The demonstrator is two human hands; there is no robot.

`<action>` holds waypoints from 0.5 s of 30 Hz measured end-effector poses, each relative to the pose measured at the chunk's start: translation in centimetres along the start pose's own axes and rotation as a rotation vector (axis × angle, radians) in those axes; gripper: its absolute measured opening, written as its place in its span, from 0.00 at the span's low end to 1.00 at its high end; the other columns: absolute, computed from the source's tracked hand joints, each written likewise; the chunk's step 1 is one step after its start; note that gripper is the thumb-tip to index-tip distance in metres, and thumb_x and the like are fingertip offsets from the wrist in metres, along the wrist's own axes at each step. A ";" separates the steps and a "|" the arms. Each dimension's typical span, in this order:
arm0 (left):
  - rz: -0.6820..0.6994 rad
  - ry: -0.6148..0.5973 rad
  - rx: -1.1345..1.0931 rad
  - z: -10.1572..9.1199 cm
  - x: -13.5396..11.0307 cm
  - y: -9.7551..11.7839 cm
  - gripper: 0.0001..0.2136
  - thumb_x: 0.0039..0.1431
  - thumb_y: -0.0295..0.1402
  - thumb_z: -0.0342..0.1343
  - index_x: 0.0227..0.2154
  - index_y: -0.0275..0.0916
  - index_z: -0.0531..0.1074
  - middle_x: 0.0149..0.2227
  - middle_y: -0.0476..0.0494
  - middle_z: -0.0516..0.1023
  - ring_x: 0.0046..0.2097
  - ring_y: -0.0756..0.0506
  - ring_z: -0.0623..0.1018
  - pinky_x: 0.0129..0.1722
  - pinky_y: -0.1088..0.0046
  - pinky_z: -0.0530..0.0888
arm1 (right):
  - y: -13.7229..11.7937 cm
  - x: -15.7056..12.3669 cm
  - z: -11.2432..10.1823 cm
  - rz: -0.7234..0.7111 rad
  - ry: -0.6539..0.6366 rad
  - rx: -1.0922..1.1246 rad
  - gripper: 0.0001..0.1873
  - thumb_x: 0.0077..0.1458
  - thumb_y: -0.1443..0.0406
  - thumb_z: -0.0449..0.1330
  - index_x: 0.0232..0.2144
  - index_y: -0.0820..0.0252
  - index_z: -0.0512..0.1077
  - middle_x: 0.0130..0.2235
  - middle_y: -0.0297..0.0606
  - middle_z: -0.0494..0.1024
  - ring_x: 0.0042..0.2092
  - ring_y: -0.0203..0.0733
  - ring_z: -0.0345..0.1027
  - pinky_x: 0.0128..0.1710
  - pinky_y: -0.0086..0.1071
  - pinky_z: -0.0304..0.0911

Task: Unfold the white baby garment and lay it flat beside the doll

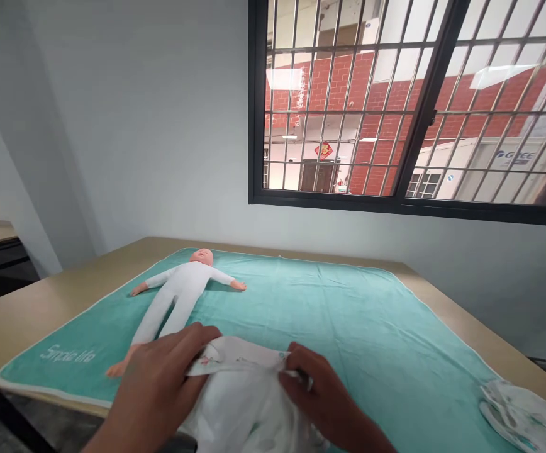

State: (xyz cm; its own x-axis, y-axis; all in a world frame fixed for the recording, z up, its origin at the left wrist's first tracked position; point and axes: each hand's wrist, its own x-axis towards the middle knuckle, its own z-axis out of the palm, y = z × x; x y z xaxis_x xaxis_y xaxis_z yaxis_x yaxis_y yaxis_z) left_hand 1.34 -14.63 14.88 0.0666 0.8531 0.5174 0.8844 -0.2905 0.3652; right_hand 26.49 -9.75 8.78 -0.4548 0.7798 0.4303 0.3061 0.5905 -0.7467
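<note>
Pinching soft white cloth (249, 390), left hand (160, 384) and right hand (320, 390).

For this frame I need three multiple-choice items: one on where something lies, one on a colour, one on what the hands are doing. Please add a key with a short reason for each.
1. Where does the baby doll in a white bodysuit lie?
A. On the teal towel, far left part
B. On the bare wooden table
C. On the window sill

2. What colour is the large towel spread over the table?
A. Red
B. Teal with a white edge
C. Black

3. What are the left hand and right hand doing?
A. Both grip the white printed cloth
B. Both rest flat on the doll
C. Both hang free in the air

Key: 1 A, the doll lies on its back on the towel; 2 B, the towel is teal with a white border; 3 A, the fingers of both hands pinch the cloth's upper edge.
</note>
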 end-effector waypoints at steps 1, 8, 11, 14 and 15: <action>-0.018 -0.041 0.024 -0.5 0.2 -0.6 0.09 0.49 0.33 0.49 0.31 0.48 0.74 0.28 0.52 0.78 0.29 0.45 0.76 0.28 0.74 0.65 | 0.1 0.0 -1.1 -0.007 0.011 -0.016 0.11 0.57 0.67 0.53 0.24 0.57 0.57 0.27 0.28 0.61 0.28 0.32 0.54 0.30 0.28 0.53; -0.177 -0.443 -0.215 -0.1 1.3 -1.3 0.06 0.51 0.35 0.49 0.24 0.42 0.69 0.29 0.53 0.74 0.35 0.46 0.73 0.33 0.79 0.67 | -2.0 -0.6 -6.8 0.234 -0.048 -0.228 0.05 0.56 0.62 0.57 0.35 0.54 0.64 0.26 0.27 0.66 0.26 0.33 0.57 0.27 0.26 0.53; -0.285 -0.511 -0.415 1.9 0.7 -1.5 0.07 0.53 0.39 0.50 0.29 0.44 0.70 0.34 0.53 0.76 0.37 0.46 0.73 0.35 0.79 0.69 | -2.3 -1.6 -7.8 0.330 -0.220 -0.265 0.10 0.47 0.67 0.63 0.34 0.51 0.70 0.30 0.29 0.71 0.29 0.36 0.64 0.27 0.26 0.58; -0.331 -0.566 -0.478 3.4 0.4 -1.6 0.07 0.55 0.40 0.49 0.30 0.45 0.69 0.33 0.54 0.75 0.37 0.47 0.73 0.35 0.79 0.69 | -1.5 -2.9 -8.9 0.298 -0.322 -0.238 0.07 0.45 0.69 0.63 0.21 0.54 0.69 0.28 0.31 0.72 0.31 0.38 0.66 0.28 0.27 0.61; -0.317 -0.585 -0.480 3.7 0.6 -1.5 0.07 0.55 0.39 0.49 0.30 0.45 0.68 0.33 0.54 0.75 0.37 0.47 0.73 0.35 0.79 0.69 | -1.0 -3.3 -9.3 0.293 -0.303 -0.212 0.06 0.46 0.68 0.63 0.22 0.54 0.70 0.28 0.31 0.73 0.31 0.39 0.66 0.28 0.27 0.62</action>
State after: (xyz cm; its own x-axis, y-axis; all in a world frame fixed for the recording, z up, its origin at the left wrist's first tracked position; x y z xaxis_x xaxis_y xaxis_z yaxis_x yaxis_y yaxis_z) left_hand 1.79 -12.12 11.78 0.1944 0.9753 -0.1049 0.6165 -0.0383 0.7865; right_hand 35.51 -11.00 12.83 -0.5375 0.8429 0.0255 0.6080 0.4084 -0.6809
